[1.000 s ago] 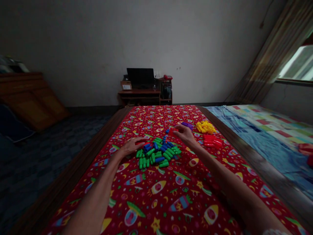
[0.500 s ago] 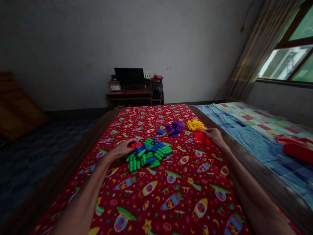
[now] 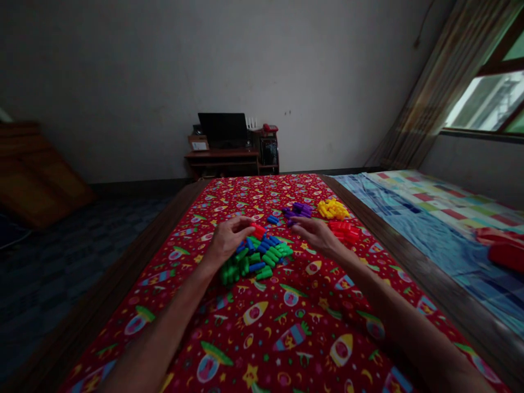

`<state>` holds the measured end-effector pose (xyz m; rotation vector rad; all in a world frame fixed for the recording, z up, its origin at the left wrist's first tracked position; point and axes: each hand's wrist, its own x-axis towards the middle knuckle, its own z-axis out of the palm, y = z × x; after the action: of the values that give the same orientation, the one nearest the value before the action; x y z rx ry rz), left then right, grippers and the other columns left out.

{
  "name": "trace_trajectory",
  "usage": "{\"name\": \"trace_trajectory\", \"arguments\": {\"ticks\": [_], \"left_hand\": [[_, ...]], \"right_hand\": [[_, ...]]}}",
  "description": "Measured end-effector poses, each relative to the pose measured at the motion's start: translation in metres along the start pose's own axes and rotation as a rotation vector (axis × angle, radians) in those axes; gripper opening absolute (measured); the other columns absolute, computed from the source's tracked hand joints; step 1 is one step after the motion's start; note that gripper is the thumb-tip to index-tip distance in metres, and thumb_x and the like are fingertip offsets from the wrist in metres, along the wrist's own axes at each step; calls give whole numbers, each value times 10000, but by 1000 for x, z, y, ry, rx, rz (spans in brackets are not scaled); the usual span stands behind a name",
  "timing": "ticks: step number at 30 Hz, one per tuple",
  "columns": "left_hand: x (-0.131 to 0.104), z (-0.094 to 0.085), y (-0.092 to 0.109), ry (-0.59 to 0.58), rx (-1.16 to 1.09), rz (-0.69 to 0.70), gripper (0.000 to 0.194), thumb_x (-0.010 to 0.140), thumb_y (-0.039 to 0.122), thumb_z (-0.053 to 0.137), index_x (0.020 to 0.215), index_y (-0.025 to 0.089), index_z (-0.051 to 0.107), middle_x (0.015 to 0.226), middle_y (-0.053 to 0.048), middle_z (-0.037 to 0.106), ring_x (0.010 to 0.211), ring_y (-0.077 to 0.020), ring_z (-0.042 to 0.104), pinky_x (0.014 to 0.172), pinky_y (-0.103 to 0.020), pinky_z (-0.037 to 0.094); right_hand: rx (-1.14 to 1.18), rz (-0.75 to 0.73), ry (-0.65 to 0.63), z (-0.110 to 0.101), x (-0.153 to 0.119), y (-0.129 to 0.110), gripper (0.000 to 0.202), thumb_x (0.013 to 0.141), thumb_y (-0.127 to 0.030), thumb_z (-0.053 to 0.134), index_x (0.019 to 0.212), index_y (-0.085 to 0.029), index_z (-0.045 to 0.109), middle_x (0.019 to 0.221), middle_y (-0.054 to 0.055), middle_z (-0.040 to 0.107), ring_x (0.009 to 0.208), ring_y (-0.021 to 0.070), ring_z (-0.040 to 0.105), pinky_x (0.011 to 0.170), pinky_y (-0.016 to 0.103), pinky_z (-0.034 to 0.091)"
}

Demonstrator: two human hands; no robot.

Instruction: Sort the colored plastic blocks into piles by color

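Observation:
My left hand (image 3: 230, 236) is closed in a pinch on red bullet-shaped blocks (image 3: 258, 231), raised over the far left side of a mixed pile. That pile holds green blocks (image 3: 272, 257) and blue blocks (image 3: 256, 267) lying loose together. My right hand (image 3: 314, 233) is held in the air to the right of the pile, fingers stretched out and nothing seen in them. Just beyond its fingertips lie purple blocks (image 3: 301, 208), partly covered by the hand. A heap of red blocks (image 3: 347, 231) rests to the right of that hand.
Yellow blocks (image 3: 332, 208) form a heap behind the red one. A few blue blocks (image 3: 273, 219) lie apart near the purple ones. Everything sits on a red patterned cloth (image 3: 286, 305) over a wooden table (image 3: 413, 267). A bed (image 3: 393, 218) stands along the right.
My left hand has lifted red blocks from the pile's left edge and moved right. My right hand has left the red heap and swung left toward the middle. The view has turned slightly left.

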<state>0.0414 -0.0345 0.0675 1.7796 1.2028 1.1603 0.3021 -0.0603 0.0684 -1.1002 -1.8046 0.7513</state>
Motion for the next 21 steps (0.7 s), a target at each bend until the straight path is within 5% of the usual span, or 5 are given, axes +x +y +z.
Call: {"name": "trace_trajectory", "arguments": {"ticks": [5,10,13,17,21], "left_hand": [[-17,32,27,-205,189,150,317,821,436,560,1010,229,707,985,-43,751,885,-234,702,830,-344,559],[8,-33,-17,-81,691,88,389,770,323,558,1121,216,689,1161,-70,705,1089,-273,635,991,-366,459],[17,-72,-51,-195,801,-92,392,660,321,616,1016,195,720,1043,-89,737,1017,-293,657,876,-332,505],[14,-80,-67,-335,790,-169,212,583,358,642,723,211,703,796,-44,736,761,-237,669,650,-261,498],[15,-77,-65,-288,795,-116,225,566,437,662,578,213,636,612,-25,666,599,-195,597,579,-258,449]], "right_hand": [[-127,-118,-105,31,-7,-7,363,900,-399,500,1019,-148,733,754,31,719,616,139,610,561,213,424],[-497,-109,111,-26,-4,34,311,890,-352,509,960,-147,732,767,68,724,634,165,620,624,255,450],[-726,-93,199,-66,-7,62,248,850,-329,561,928,-163,728,866,111,733,802,218,652,760,313,489],[-939,27,103,-95,-15,79,179,823,-276,590,884,-181,729,899,131,727,881,235,653,804,316,496],[-1002,73,64,-102,-18,75,202,799,-190,591,939,-178,736,940,132,732,899,236,660,786,302,497]]}}
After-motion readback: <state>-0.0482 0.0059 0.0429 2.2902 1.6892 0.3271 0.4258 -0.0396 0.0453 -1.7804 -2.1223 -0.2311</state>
